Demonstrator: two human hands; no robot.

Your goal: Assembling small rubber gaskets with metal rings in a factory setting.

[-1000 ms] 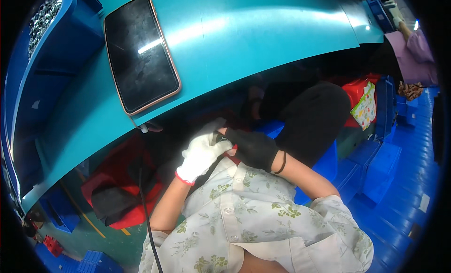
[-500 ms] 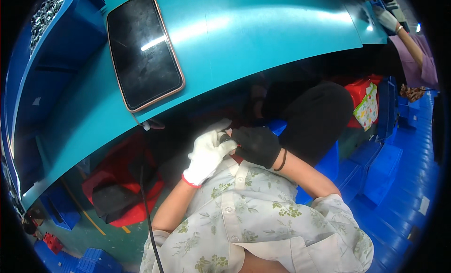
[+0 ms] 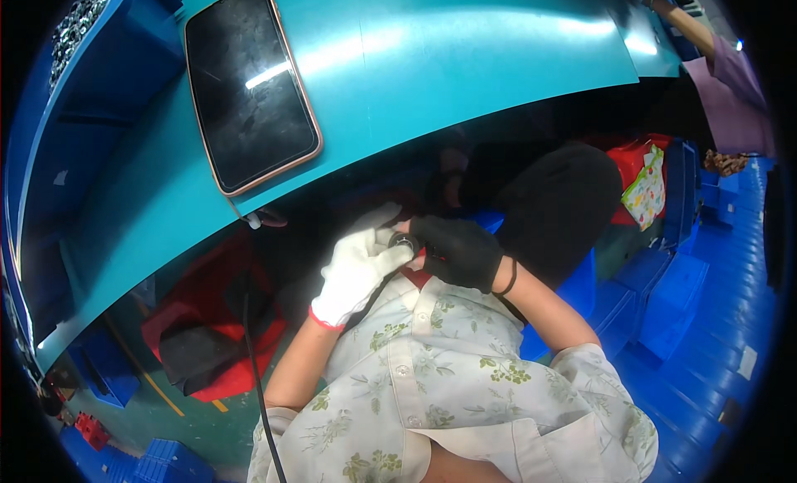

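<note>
My left hand [image 3: 355, 265], in a white knitted glove with a red cuff, is closed on a small dark round part [image 3: 404, 241] in front of my lap. The part looks like a black ring with a lighter middle; its exact kind is too small to tell. My right hand [image 3: 457, 252], in a black glove with bare fingertips, grips the same part from the other side, fingers bent. Most of the part is covered by the fingers. A dark band circles my right wrist.
A phone-like device [image 3: 253, 93] lies on the teal table [image 3: 465, 59] ahead. A blue bin [image 3: 124, 68] with shiny metal pieces stands at left. A black cable [image 3: 256, 375] hangs beside my left arm. A co-worker's arm [image 3: 693, 30] is at far right, near blue crates [image 3: 672, 296].
My left thumb has shifted, so the dark round part now shows between my hands. Both hands remain together. The co-worker's hand has moved up and away at the far right.
</note>
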